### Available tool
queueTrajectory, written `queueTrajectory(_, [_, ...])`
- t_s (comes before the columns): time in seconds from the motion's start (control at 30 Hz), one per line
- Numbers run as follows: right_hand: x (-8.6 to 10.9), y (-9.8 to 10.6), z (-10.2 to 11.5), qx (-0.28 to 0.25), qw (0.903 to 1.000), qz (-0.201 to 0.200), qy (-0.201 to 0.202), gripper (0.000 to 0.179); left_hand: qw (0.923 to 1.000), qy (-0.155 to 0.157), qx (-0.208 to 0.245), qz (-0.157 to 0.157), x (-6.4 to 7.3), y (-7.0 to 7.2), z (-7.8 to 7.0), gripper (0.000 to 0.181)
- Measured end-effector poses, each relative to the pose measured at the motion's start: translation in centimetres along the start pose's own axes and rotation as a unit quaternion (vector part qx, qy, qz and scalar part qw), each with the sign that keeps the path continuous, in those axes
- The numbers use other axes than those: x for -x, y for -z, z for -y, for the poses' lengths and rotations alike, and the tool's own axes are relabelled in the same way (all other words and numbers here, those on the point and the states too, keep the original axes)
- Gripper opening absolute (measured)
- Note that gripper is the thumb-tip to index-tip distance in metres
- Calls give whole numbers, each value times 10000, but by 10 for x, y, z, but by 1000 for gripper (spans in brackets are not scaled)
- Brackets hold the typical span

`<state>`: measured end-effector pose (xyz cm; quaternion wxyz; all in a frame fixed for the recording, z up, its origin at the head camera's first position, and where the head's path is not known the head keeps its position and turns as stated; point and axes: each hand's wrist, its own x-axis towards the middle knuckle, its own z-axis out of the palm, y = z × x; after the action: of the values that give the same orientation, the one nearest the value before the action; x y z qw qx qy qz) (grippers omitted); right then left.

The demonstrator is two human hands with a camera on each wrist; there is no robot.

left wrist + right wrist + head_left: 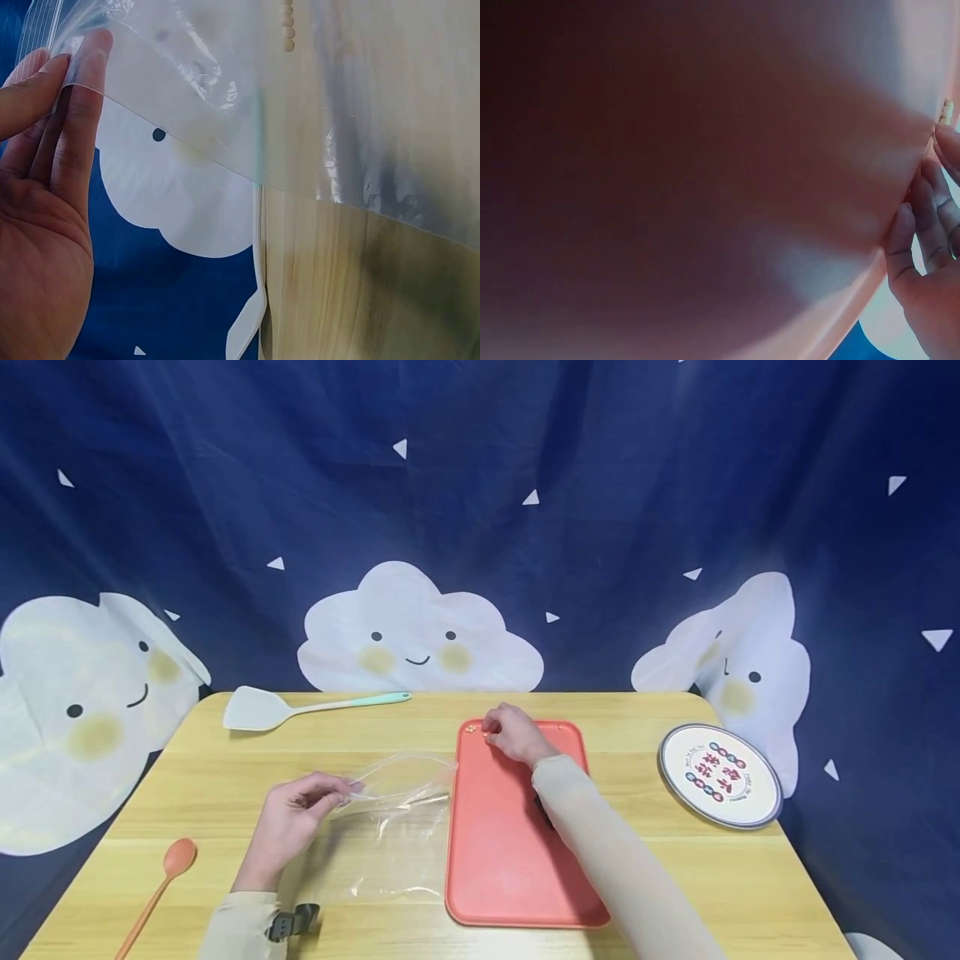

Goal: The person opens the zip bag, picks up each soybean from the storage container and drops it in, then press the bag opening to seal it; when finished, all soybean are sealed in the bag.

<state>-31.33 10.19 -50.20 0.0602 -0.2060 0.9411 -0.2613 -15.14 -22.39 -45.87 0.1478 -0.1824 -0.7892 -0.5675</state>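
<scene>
My left hand [288, 818] pinches the top edge of a clear zip bag [397, 843] between thumb and fingers, and the bag's mouth gapes. In the left wrist view, the see-through plastic spreads from the fingers across the table. A short row of round beige beads [288, 26] shows at the top there. My right hand [517, 733] reaches over a red tray [510, 860], its thumb and fingertips drawn together on small beige beads [948, 111] at the tray's far rim. More beads [471, 728] lie in the tray's far left corner.
A white spatula [258, 710] with a mint handle lies along the table's far left edge. An orange spoon [178, 857] is at the near left. A printed round plate [693, 797] stands at the right. Behind the table hangs a blue cloud-patterned curtain [480, 527].
</scene>
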Motion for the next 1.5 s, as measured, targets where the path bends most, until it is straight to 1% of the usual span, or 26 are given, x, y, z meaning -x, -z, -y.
queueTrajectory(0.23, [1, 2, -1, 135, 9999, 76, 56, 5, 10000, 14, 86, 21, 0, -2, 1, 22])
queueTrajectory(0.37, [2, 3, -2, 5, 9999, 97, 66, 7, 9999, 141, 38, 1, -1, -2, 0, 20])
queueTrajectory(0.5, [6, 6, -4, -472, 9988, 79, -74, 8, 9997, 239, -32, 43, 0, -2, 1, 19])
queueTrajectory(0.6, [10, 8, -5, -836, 9963, 129, -137, 10, 9997, 241, -70, 76, 1, -1, 2, 19])
queueTrajectory(0.73, [18, 11, -7, -1331, 9911, 77, 4, 11, 9996, 250, -108, 81, 1, -2, 2, 19])
queueTrajectory(0.87, [26, 21, -6, -1869, 9816, -245, 304, 10, 9995, 283, -99, 60, 1, -2, 1, 23])
queueTrajectory(0.93, [30, 27, -3, -2000, 9782, -357, 437, 10, 9996, 274, -80, 46, 1, -2, 1, 24])
queueTrajectory(1.0, [34, 32, 0, -2066, 9763, -417, 495, 10, 9996, 260, -96, 38, 1, -2, 1, 25])
queueTrajectory(1.07, [39, 38, 7, -2094, 9758, -430, 458, 9, 9997, 247, -74, 49, 1, -2, 2, 24])
queueTrajectory(1.23, [54, 50, 31, -2130, 9740, -601, 488, 8, 9995, 257, -114, 110, 0, -2, 4, 18])
queueTrajectory(1.33, [63, 54, 46, -2165, 9721, -634, 637, 9, 9993, 282, -241, 104, 1, -1, 4, 18])
queueTrajectory(1.5, [74, 57, 67, -2232, 9684, -609, 936, 12, 9991, 294, -269, 157, 1, -1, 4, 18])
